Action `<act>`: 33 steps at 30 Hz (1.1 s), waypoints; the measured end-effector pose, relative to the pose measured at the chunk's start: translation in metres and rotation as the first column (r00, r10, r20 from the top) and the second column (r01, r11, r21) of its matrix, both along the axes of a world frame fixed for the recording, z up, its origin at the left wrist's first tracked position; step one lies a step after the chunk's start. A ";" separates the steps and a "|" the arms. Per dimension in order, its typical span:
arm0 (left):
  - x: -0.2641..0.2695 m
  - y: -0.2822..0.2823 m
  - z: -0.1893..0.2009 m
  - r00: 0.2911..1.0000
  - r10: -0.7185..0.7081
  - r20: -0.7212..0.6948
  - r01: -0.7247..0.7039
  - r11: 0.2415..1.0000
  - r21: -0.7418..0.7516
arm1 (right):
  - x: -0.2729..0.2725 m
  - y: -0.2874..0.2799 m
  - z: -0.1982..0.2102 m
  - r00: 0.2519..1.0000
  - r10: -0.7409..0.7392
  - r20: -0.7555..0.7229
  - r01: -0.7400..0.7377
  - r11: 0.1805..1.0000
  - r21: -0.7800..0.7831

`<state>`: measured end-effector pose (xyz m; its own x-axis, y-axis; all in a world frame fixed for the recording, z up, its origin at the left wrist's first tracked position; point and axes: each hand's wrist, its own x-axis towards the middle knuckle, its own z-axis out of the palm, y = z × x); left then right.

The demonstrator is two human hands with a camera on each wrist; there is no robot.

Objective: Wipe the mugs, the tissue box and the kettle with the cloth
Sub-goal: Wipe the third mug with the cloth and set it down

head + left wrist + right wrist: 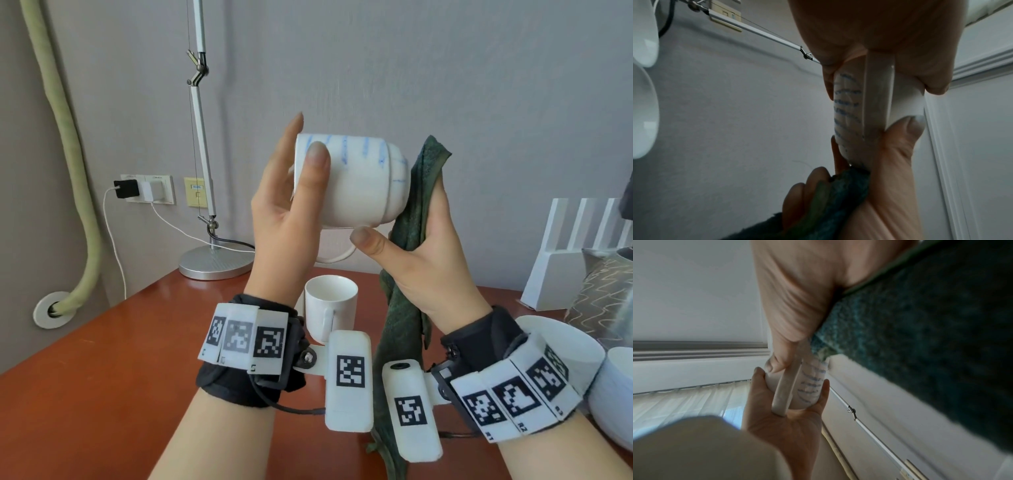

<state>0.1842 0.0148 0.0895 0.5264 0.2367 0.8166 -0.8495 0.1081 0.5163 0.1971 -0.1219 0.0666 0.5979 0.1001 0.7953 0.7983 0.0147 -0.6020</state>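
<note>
A white mug with blue marks (pixel 356 185) lies on its side in the air, handle hanging down. My left hand (pixel 306 140) grips it at the rim end, thumb on the near wall and fingers behind. My right hand (pixel 404 219) holds a dark green cloth (pixel 421 192) against the mug's base, its thumb under the mug wall. The cloth's tail hangs down to the table. The left wrist view shows the mug (pixel 851 113) above the cloth (pixel 838 194). In the right wrist view the cloth (pixel 920 337) fills the right side and the mug (pixel 809 386) sits beyond it. A second plain white mug (pixel 330 308) stands upright on the table below.
The red-brown table (pixel 120 359) has a lamp base (pixel 215 263) at its back left. At the right stand a white slatted rack (pixel 575 257), a grey zigzag-patterned box (pixel 603 291) and white rounded vessels (pixel 613 394). Chargers and cables hang from wall sockets (pixel 147 188).
</note>
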 end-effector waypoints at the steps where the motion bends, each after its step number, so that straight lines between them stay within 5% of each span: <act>1: 0.000 0.001 0.001 1.000 -0.013 -0.006 0.013 1.000 0.002 | -0.001 0.001 0.000 1.000 0.012 0.000 -0.012 1.000 0.010; 12: 0.000 -0.006 0.003 1.000 0.006 0.005 -0.007 0.985 0.172 | -0.006 -0.002 0.005 0.997 -0.001 0.072 -0.013 0.980 0.201; 33: 0.000 0.001 0.002 0.993 0.060 0.104 -0.093 0.933 0.348 | -0.007 0.000 0.004 0.997 0.035 0.073 -0.045 0.989 0.142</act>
<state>0.1846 0.0154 0.0915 0.4383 -0.0377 0.8980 -0.8928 -0.1337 0.4302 0.1898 -0.1217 0.0708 0.5379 0.0049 0.8430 0.8356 0.1293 -0.5339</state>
